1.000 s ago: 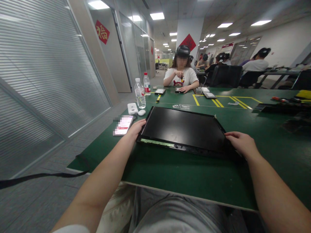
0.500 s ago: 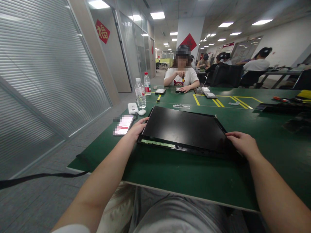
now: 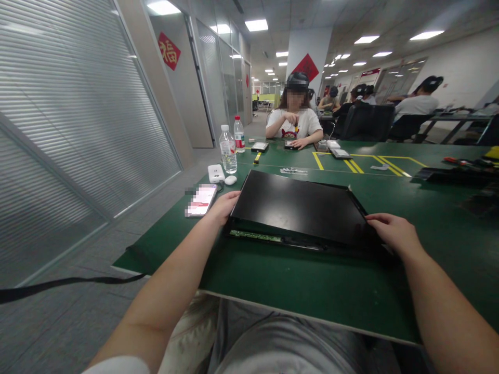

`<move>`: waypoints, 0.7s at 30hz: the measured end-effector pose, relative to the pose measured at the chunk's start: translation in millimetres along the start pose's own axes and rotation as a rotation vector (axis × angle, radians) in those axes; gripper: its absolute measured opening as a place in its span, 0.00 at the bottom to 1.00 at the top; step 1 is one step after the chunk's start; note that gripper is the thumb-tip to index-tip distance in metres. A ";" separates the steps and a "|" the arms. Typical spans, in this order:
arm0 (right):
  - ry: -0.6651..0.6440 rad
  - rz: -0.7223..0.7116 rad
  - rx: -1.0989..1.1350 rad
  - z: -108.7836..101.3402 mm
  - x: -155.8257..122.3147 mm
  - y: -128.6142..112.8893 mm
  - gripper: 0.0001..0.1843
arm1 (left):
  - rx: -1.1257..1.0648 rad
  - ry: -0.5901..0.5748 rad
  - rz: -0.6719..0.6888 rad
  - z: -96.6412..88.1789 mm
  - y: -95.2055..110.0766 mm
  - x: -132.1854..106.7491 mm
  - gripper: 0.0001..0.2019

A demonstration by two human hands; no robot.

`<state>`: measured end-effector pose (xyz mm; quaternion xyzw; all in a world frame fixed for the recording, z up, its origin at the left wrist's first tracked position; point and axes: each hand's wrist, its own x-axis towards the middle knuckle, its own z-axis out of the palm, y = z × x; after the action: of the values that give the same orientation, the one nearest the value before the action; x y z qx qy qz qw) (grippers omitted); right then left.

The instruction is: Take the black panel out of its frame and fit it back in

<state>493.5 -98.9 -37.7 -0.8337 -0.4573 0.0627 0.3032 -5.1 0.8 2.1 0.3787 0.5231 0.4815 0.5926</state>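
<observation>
A black LCD panel (image 3: 298,203) slants above the green table in front of me, its near edge raised over a dark frame (image 3: 304,243). Along the frame's near side runs a green circuit board strip (image 3: 255,236). My left hand (image 3: 225,206) is closed on the panel's left edge, with its fingertips partly hidden. On the right edge, my right hand (image 3: 395,232) pinches the panel between thumb and fingers. Whether either hand also grips the frame, I cannot tell.
Left of the panel are a lit phone (image 3: 201,200), a white box-shaped device (image 3: 215,173), a white rounded object (image 3: 231,180) and two bottles (image 3: 228,150). Across the green table (image 3: 304,291) sits a person (image 3: 294,119). Dark parts (image 3: 448,176) lie at the right.
The panel's near edge has lifted slightly, so the gap above the circuit strip is wider. Both hands keep their places on the panel's edges. The whole view has shifted a little.
</observation>
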 end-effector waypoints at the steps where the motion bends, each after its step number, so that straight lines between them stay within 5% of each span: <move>1: 0.003 0.003 -0.001 1.0 -0.1 0.4 0.10 | 0.008 -0.002 0.007 0.3 0.0 -0.4 0.20; 21: 0.009 0.001 -0.001 3.7 0.8 3.2 0.11 | 0.165 0.026 0.086 -1.5 -7.7 4.1 0.13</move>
<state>494.9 -97.9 -42.4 -0.8342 -0.4557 0.0590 0.3049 -5.3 2.8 -6.6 0.4421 0.5519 0.4668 0.5311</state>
